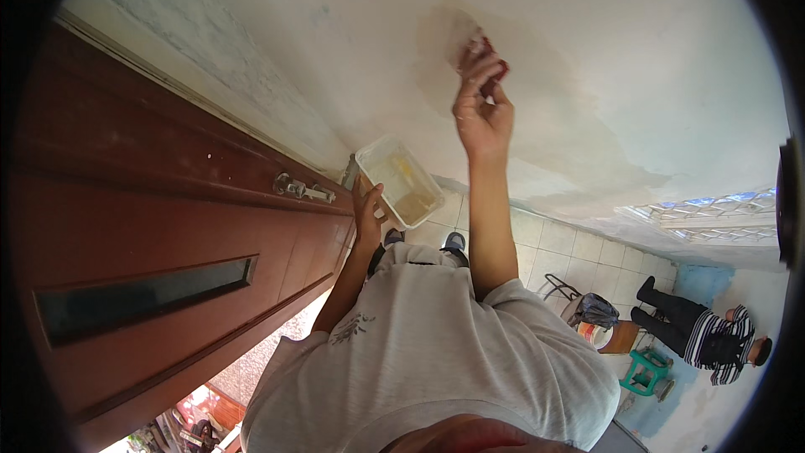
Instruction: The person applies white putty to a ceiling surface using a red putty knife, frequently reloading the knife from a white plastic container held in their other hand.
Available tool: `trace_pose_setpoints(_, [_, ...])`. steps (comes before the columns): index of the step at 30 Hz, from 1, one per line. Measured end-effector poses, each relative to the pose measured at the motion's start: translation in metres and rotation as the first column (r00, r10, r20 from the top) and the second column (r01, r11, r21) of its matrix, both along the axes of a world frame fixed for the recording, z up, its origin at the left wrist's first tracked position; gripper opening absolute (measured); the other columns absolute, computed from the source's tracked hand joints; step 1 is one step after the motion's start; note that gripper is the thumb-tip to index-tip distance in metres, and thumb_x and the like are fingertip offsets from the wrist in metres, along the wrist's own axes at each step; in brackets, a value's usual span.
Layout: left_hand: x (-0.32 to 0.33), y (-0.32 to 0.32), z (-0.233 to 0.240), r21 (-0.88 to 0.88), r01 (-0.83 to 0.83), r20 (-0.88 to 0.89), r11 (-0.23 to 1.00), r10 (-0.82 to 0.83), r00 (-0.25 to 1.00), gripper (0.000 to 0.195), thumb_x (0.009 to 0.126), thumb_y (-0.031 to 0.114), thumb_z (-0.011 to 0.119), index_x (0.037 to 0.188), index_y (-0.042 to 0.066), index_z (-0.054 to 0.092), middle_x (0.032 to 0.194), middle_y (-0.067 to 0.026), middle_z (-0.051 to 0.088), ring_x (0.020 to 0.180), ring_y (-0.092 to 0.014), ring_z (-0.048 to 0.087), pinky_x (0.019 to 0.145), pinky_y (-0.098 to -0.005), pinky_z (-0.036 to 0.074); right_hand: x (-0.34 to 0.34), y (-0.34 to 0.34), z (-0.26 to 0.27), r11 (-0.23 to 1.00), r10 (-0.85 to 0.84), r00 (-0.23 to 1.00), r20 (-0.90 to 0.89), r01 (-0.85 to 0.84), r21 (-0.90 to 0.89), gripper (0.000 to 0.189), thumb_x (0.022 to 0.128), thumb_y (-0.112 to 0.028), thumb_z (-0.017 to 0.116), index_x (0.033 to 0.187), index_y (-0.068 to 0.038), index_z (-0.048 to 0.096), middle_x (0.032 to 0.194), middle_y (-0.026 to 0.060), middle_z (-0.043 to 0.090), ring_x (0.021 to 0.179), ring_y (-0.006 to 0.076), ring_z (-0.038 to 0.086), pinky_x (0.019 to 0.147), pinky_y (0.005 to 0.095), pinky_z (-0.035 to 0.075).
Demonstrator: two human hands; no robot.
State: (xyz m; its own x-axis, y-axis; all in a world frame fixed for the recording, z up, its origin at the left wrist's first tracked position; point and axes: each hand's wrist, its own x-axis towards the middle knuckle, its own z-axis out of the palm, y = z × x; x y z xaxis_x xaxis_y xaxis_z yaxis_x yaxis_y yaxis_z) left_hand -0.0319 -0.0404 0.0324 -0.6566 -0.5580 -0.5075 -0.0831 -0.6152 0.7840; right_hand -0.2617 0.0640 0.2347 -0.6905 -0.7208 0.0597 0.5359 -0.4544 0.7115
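My right hand [484, 110] is raised to a pale plastered wall [635, 50]. Between its fingers is a dark red piece of material [483, 60], blurred, possibly sandpaper or a cloth, pressed against or just off the wall. Around it the plaster shows a darker, damp-looking patch [534, 44]. Down at waist height my left hand [370, 207] grips the near-left side of a translucent plastic tub [434, 184]. Cloudy liquid and a yellowish spot show inside the tub, which tilts slightly.
To my left stands a brown wooden door [157, 220] with a metal handle [305, 189]. Pale floor tiles [556, 239] run below. On the right, another person [704, 333] in a striped top faces a wall near a green plastic stool [644, 371] and a bucket [594, 333].
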Motion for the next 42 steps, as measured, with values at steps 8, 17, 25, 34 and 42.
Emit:
trace_pose_setpoints(8, [-0.005,0.0,-0.013,-0.007,0.034,-0.038,0.999,-0.035,0.999,0.1,0.088,0.041,0.073,0.165,0.021,0.013,0.158,-0.0204,0.033,0.144,-0.041,0.036,0.103,-0.0617,0.042,0.009,0.102,-0.036,0.964,-0.262,0.965,0.015,0.261,0.047,0.036,0.103,-0.003,0.047,0.136,0.007,0.056,0.139,0.0253,0.055,0.101,0.0255,0.072,0.087,0.0349,0.065])
trace_pose_setpoints(17, [-0.004,-0.002,-0.007,-0.009,0.039,-0.021,0.999,-0.039,0.999,0.099,0.087,0.04,0.073,0.164,0.019,0.015,0.158,-0.0194,0.033,0.142,-0.041,0.038,0.102,-0.0607,0.043,0.049,-0.006,-0.068,0.854,0.044,0.973,-0.226,0.081,0.514,0.032,0.096,0.005,0.054,0.125,0.018,0.051,0.126,0.0256,0.061,0.111,0.0249,0.068,0.097,0.0258,0.062])
trace_pose_setpoints(25, [-0.005,-0.003,-0.004,-0.021,0.055,-0.03,0.998,-0.056,0.998,0.099,0.087,0.04,0.073,0.164,0.019,0.014,0.157,-0.0199,0.035,0.143,-0.041,0.038,0.102,-0.06,0.044,0.008,-0.022,-0.063,0.962,-0.049,0.992,-0.118,0.078,0.261,0.035,0.099,0.004,0.041,0.13,0.019,0.049,0.132,0.03,0.057,0.108,0.0335,0.068,0.093,0.0355,0.064])
trace_pose_setpoints(34, [-0.002,-0.012,0.002,-0.002,0.114,0.001,0.993,-0.114,0.993,0.102,0.087,0.039,0.073,0.165,0.018,0.011,0.156,-0.0221,0.035,0.144,-0.039,0.037,0.104,-0.0604,0.043,0.025,0.075,-0.08,0.944,-0.229,0.973,-0.037,0.231,0.234,0.039,0.097,0.003,0.044,0.132,0.009,0.06,0.128,0.0274,0.062,0.098,0.0287,0.071,0.085,0.0361,0.065])
trace_pose_setpoints(42, [0.0,-0.031,0.003,-0.037,0.158,-0.041,0.987,-0.16,0.986,0.099,0.088,0.039,0.073,0.165,0.02,0.012,0.156,-0.019,0.036,0.143,-0.037,0.038,0.104,-0.0586,0.043,0.041,-0.028,-0.069,0.931,-0.027,0.983,-0.179,0.09,0.353,0.037,0.098,0.005,0.047,0.131,0.018,0.053,0.13,0.0284,0.06,0.102,0.0269,0.07,0.089,0.0306,0.064])
